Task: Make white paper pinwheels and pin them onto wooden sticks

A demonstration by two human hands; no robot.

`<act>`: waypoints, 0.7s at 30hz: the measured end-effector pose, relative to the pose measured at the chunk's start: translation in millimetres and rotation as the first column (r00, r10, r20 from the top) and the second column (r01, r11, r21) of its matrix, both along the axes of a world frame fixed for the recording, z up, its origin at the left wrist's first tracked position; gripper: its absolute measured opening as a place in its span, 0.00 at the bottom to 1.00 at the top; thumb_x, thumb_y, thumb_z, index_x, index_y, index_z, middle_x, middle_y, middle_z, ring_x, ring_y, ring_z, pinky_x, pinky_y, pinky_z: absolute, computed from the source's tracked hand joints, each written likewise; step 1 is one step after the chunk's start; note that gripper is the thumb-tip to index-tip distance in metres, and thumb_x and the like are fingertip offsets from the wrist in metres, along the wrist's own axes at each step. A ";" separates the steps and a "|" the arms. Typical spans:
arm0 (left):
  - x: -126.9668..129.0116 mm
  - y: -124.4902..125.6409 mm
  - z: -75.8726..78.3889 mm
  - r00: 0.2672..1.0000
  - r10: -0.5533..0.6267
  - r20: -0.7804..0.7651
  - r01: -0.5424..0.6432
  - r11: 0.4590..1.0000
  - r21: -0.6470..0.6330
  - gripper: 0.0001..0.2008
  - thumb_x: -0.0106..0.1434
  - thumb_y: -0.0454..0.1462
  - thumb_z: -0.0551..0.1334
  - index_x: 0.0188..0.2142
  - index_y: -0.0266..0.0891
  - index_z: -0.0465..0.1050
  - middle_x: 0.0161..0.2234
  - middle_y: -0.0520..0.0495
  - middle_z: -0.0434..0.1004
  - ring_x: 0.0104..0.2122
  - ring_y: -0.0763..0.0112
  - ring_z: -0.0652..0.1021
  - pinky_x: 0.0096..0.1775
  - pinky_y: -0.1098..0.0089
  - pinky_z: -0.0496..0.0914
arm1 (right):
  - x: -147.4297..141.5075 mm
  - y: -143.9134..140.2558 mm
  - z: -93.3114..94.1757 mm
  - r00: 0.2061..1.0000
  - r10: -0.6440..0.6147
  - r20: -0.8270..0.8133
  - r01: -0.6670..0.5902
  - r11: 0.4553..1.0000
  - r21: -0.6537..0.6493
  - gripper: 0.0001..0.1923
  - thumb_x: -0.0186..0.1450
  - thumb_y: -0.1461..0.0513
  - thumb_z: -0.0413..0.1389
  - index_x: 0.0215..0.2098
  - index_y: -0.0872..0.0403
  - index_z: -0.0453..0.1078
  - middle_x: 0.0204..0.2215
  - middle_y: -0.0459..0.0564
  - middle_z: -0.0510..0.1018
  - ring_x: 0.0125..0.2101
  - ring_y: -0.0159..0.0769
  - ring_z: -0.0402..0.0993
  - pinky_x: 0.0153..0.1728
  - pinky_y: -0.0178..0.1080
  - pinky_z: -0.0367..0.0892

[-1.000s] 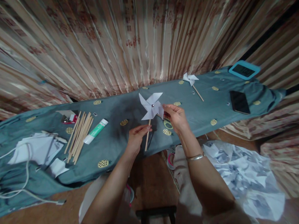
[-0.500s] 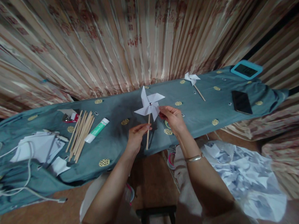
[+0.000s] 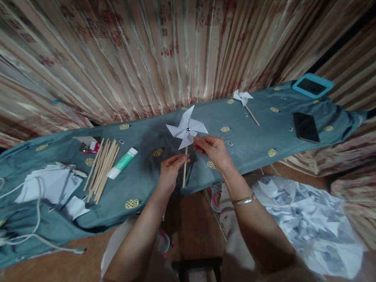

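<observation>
A white paper pinwheel (image 3: pixel 188 129) with a shiny pin at its centre is held upright over the table. My left hand (image 3: pixel 172 168) is closed in a pinch around its wooden stick (image 3: pixel 185 172), a little below the blades. At the lower right of the blades, my right hand (image 3: pixel 212 150) has thumb and fingers pinched together at a blade's edge; the exact contact is partly hidden by the fingers. A second finished-looking pinwheel (image 3: pixel 243 98) lies farther back on the right, its stick pointing toward me.
On the green tablecloth (image 3: pixel 145 172) lie wooden sticks (image 3: pixel 102 171), a glue stick (image 3: pixel 123 163), a small open box of pins (image 3: pixel 89 145), paper sheets (image 3: pixel 49 184) and a white cable (image 3: pixel 38 214). Rightward are a phone (image 3: pixel 306 127), a blue-framed clock (image 3: pixel 312 85) and a bag of paper pinwheels (image 3: pixel 313 223).
The pinwheel's blades have turned about their pin. My right hand has moved slightly left and down along them, while my left hand keeps its hold on the stick.
</observation>
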State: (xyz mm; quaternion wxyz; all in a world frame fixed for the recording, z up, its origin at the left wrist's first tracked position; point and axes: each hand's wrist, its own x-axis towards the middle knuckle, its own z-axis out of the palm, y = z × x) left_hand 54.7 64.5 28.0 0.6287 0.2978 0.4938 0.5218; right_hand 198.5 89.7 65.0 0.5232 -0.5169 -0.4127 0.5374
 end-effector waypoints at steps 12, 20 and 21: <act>1.7 -2.7 -1.8 0.996 -0.062 -0.062 0.061 0.998 -0.013 0.17 0.38 0.46 0.76 0.24 0.37 0.81 0.25 0.46 0.81 0.29 0.68 0.78 0.41 0.67 0.70 | 34.8 10.1 -2.0 0.905 -0.426 0.007 0.410 0.874 0.260 0.18 0.50 0.47 0.65 0.24 0.52 0.73 0.23 0.45 0.77 0.21 0.27 0.62 0.23 0.33 0.59; 4.2 -2.9 -2.8 0.993 -0.093 -0.071 0.092 0.996 -0.018 0.17 0.37 0.46 0.76 0.23 0.38 0.80 0.26 0.45 0.81 0.29 0.66 0.78 0.41 0.67 0.69 | 33.6 17.3 -11.9 0.932 -0.354 0.079 0.327 0.915 0.237 0.12 0.50 0.52 0.64 0.25 0.52 0.75 0.22 0.44 0.76 0.26 0.32 0.67 0.29 0.37 0.64; 4.2 -2.6 -2.9 0.993 -0.094 -0.069 0.093 0.996 -0.017 0.17 0.37 0.46 0.76 0.23 0.38 0.80 0.26 0.45 0.81 0.30 0.67 0.78 0.41 0.67 0.69 | 33.0 17.3 -12.2 0.934 -0.348 0.080 0.323 0.919 0.227 0.12 0.50 0.52 0.63 0.25 0.52 0.75 0.21 0.44 0.76 0.25 0.32 0.66 0.29 0.37 0.63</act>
